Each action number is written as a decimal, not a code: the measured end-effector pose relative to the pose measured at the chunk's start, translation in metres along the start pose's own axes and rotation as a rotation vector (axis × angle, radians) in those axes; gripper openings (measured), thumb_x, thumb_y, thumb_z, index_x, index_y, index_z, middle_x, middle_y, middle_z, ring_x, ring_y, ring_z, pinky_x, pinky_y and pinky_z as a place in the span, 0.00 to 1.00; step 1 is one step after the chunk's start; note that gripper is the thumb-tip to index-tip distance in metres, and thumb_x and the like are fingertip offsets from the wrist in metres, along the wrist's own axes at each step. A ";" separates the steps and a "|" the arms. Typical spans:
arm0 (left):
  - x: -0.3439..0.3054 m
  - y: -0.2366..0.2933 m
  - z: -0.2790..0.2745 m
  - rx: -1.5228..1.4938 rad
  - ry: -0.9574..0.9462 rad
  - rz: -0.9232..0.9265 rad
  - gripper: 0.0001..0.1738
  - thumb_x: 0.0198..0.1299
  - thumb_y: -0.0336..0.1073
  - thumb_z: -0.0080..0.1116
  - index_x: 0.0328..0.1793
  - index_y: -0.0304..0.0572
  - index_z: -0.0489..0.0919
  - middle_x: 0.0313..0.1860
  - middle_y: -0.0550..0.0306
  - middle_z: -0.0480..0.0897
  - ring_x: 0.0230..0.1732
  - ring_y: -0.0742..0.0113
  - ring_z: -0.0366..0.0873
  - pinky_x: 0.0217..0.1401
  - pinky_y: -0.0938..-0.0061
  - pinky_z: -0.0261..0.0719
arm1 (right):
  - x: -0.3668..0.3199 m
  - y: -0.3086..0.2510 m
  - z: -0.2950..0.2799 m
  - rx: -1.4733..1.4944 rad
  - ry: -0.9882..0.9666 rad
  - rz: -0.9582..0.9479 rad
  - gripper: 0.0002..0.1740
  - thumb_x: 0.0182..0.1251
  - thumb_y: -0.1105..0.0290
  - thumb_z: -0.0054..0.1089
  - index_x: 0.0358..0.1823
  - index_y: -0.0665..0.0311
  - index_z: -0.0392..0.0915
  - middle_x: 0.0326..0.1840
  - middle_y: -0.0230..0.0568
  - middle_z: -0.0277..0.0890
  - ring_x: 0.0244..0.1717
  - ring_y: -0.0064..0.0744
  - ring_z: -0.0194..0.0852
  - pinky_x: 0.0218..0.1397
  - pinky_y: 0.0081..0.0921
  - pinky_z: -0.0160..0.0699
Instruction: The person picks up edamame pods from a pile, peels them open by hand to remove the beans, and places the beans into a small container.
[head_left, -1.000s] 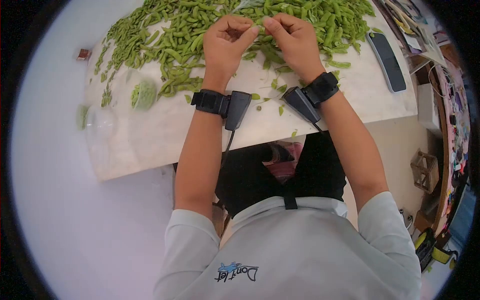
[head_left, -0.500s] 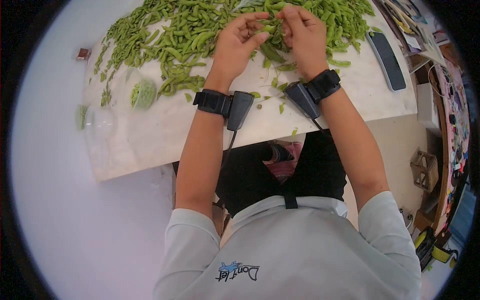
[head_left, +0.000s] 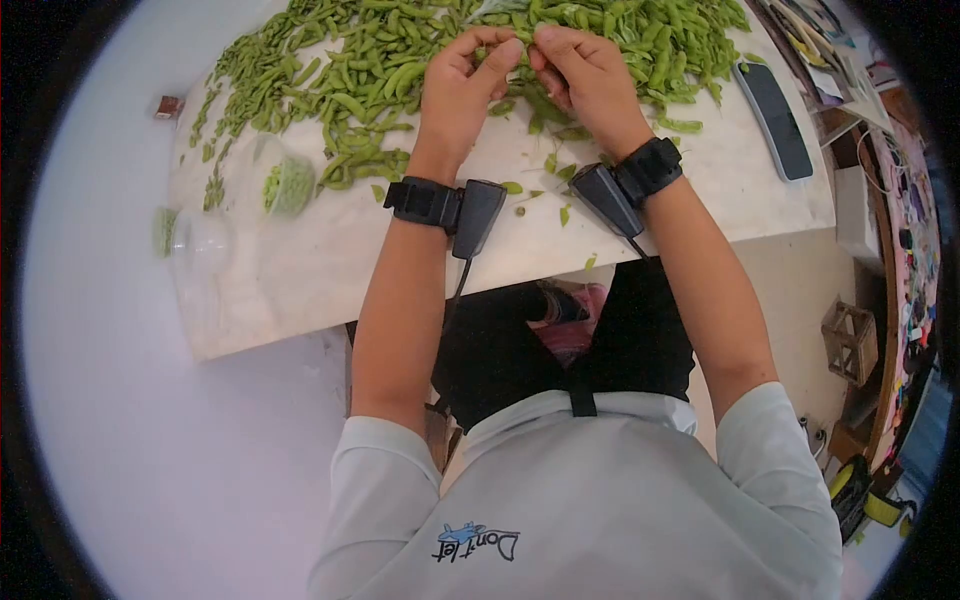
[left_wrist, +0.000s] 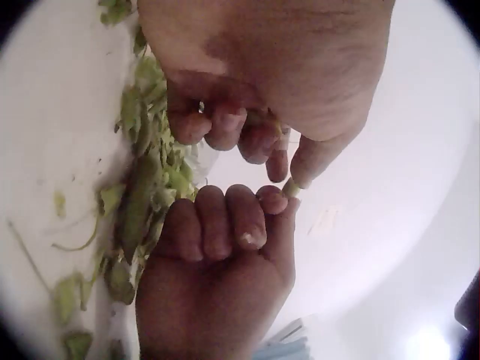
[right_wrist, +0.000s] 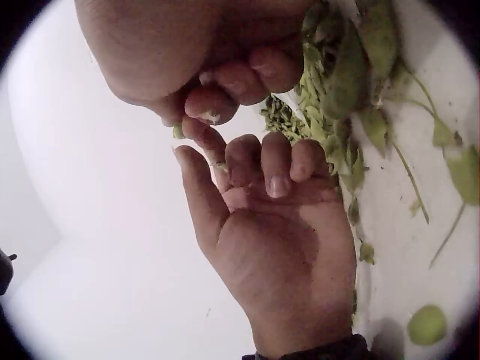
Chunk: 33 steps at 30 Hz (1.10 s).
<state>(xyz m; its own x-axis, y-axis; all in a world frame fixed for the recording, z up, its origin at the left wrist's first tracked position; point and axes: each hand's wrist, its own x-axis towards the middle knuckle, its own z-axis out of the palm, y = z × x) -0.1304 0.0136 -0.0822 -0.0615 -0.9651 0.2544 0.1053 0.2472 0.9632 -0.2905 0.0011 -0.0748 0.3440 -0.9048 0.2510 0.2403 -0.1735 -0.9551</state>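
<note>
Both hands meet over the near edge of a heap of green pods point(head_left: 380, 70). Thumb and fingers of the left hand point(head_left: 458, 100) pinch a small green pod point(left_wrist: 291, 187), its fingers curled. From the other side the right hand point(head_left: 598, 95) pinches the same pod, thumb against index finger. In the left wrist view the left hand point(left_wrist: 270, 67) is above and the right hand point(left_wrist: 217, 262) below. In the right wrist view the right hand point(right_wrist: 202, 45) is on top, the left hand point(right_wrist: 285, 225) beneath. Most of the pod is hidden by fingertips.
A clear bag with green beans point(head_left: 288, 187) and a clear container point(head_left: 203, 243) stand at the table's left. A phone point(head_left: 775, 122) lies at the right edge. Loose leaves and stems point(right_wrist: 450, 172) are scattered near the hands.
The hands drew slightly apart half a second ago and are together again at the fingertips. The right hand has come down and inward; the left thumb has moved up.
</note>
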 end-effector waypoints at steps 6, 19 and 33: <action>-0.001 0.004 0.000 0.043 0.056 0.020 0.11 0.63 0.34 0.60 0.46 0.35 0.79 0.27 0.65 0.77 0.25 0.79 0.68 0.28 0.83 0.64 | 0.003 0.004 0.001 -0.059 -0.017 -0.033 0.21 0.72 0.55 0.52 0.27 0.64 0.76 0.18 0.23 0.66 0.20 0.12 0.59 0.22 0.14 0.57; 0.003 -0.004 -0.007 -0.111 -0.012 -0.030 0.10 0.61 0.28 0.55 0.48 0.33 0.78 0.26 0.66 0.74 0.24 0.80 0.64 0.28 0.83 0.63 | 0.004 0.007 0.000 -0.169 -0.079 -0.027 0.23 0.73 0.54 0.50 0.25 0.64 0.74 0.16 0.24 0.63 0.19 0.14 0.57 0.22 0.17 0.57; 0.001 0.001 -0.002 -0.052 -0.007 0.004 0.08 0.63 0.30 0.56 0.46 0.35 0.78 0.26 0.67 0.72 0.24 0.79 0.62 0.28 0.82 0.62 | 0.003 0.002 0.001 -0.142 -0.031 -0.008 0.22 0.72 0.55 0.52 0.25 0.63 0.74 0.16 0.23 0.63 0.18 0.13 0.57 0.21 0.16 0.56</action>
<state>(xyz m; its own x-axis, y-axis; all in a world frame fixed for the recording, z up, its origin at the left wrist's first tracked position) -0.1282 0.0125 -0.0815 -0.0675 -0.9634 0.2595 0.1574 0.2465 0.9563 -0.2887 -0.0016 -0.0759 0.3708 -0.8913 0.2608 0.1126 -0.2356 -0.9653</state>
